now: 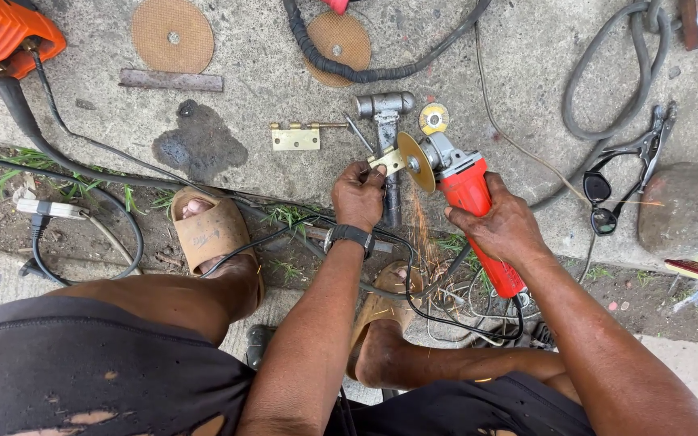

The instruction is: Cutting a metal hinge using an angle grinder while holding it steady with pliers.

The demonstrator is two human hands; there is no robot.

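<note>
While the right hand (501, 226) is gripping the red angle grinder (468, 194) tight around its body, the disc (415, 161) is biting into a small brass hinge piece (384, 161) that the left hand (359, 196) is pinching closed at its near end. From the left hand the piece is sitting at about 1 o'clock, its long axis running roughly 8 to 2, so the left hand is the nearer one, and sparks are dropping toward 6. It's all happening low on rough concrete (252, 73), with a hammer (386, 129) underneath, another hinge (296, 137) at 9 o'clock, cables (82, 145) and spare discs (172, 35) crowding around.
</note>
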